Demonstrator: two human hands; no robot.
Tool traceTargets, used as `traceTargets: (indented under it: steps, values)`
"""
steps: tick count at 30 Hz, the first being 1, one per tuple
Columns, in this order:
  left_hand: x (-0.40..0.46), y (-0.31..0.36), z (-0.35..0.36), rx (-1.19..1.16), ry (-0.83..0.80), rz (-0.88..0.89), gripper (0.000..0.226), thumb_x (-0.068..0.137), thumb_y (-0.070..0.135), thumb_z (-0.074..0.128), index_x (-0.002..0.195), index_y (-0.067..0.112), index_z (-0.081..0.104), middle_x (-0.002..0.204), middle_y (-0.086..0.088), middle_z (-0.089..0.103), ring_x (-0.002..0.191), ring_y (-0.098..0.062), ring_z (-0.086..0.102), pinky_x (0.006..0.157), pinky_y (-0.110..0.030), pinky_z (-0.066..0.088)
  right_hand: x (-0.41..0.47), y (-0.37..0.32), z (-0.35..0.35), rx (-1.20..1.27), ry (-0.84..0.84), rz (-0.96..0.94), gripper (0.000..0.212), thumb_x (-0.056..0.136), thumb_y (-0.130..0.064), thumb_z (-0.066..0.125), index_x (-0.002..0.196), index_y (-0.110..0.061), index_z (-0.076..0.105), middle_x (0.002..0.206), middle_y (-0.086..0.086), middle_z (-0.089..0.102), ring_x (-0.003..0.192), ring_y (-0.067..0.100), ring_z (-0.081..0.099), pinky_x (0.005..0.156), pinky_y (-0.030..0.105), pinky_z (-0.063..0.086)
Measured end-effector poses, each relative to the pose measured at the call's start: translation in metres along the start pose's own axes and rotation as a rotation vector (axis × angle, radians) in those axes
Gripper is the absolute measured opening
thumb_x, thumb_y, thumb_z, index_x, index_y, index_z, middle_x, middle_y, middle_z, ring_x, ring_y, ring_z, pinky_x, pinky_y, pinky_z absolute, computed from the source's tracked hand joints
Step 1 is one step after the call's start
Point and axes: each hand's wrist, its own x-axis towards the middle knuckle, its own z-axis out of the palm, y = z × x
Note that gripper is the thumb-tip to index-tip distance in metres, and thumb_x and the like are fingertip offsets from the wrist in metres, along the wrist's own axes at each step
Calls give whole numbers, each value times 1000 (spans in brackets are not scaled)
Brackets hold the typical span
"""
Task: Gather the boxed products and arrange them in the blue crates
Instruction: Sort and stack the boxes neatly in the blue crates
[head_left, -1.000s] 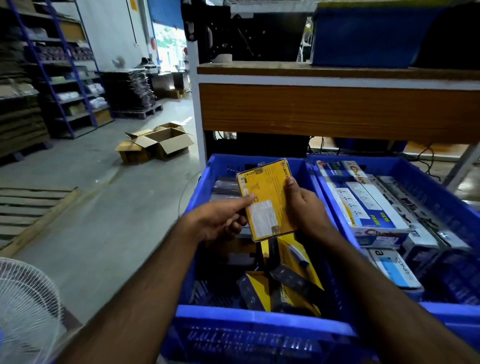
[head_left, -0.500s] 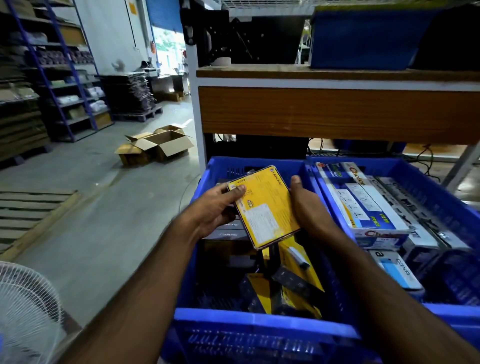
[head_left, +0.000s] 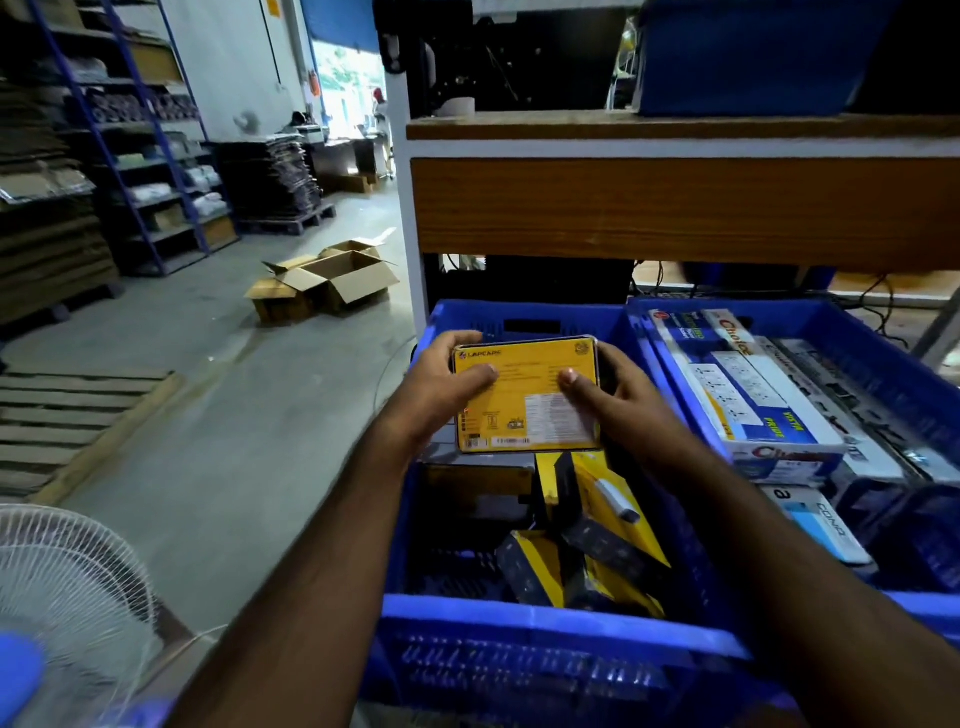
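Head view: your left hand (head_left: 447, 384) and right hand (head_left: 608, 395) clasp the yellow box (head_left: 524, 410) by its 2 short ends, thumbs on top. Its long axis runs left-right, flat above the left blue crate (head_left: 519, 613), so lowering looks next

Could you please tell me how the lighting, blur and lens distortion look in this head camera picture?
Head view: the doorway is blown out by daylight; the near rim of the blue crate is blurred, and so is the fan; the yellow box, held between the left hand and right hand, is sharp enough to show its logo but not the fine print; the wide lens bends the shelving at the edge.
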Motion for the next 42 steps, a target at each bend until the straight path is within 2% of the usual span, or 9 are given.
traceTargets:
  steps: [8,10,13,17,21,27,34,38,42]
  values:
    - [-2,-2,-7,141,-14,34,50,94,21,60,140,21,42,133,-6,53,98,-12,63,78,-31,58,1,3,6,-49,-22,45,43,94,-26,56,134,-20,42,115,1,64,91,10,69,66,22,56]
    - [-1,1,-11,232,-56,40,54,93,24,61,143,24,40,135,-5,52,102,-14,61,78,-31,56,1,3,6,-69,-40,68,43,93,-28,58,132,-21,42,118,3,62,94,14,69,70,28,58]
    - [-3,11,-23,601,-158,79,59,90,35,65,144,30,41,128,1,43,111,-15,50,86,-33,52,0,4,8,-131,-116,102,42,90,-26,64,126,-21,42,117,6,61,99,21,68,78,42,60]
    - [-13,22,-30,1097,-253,136,48,84,39,70,127,24,54,123,0,51,111,-18,50,89,-34,46,1,10,19,-263,-266,115,33,86,-16,71,108,-27,47,103,3,63,94,22,67,72,31,59]
    - [-19,6,-12,1462,-208,198,50,81,41,70,123,22,49,124,-5,51,114,-27,52,87,-39,46,8,19,26,-877,-384,29,44,80,-32,77,118,-20,57,114,-1,63,102,19,61,87,34,52]
    - [-17,-28,18,1569,-161,71,44,86,25,64,127,14,50,128,-11,50,120,-30,49,94,-46,44,11,25,28,-964,-428,23,42,85,-23,72,123,-14,58,113,3,63,101,19,62,89,34,53]
    - [-11,-51,23,1595,-180,-37,33,96,8,47,129,7,50,131,-16,50,121,-33,52,89,-47,49,13,28,25,-971,-387,19,32,89,-15,65,121,-15,60,115,3,64,103,17,61,93,34,52]
    - [-13,-61,34,1808,-181,21,33,98,10,44,131,4,45,130,-21,48,116,-36,55,85,-43,53,9,25,26,-929,-366,39,29,92,-12,60,121,-16,59,117,2,61,104,15,60,92,30,52]
    - [-14,-48,35,1804,-173,-83,41,97,20,49,135,6,44,135,-21,43,122,-36,47,88,-44,50,6,23,26,-893,-305,2,24,93,-12,58,117,-15,61,114,0,61,102,13,60,86,24,51]
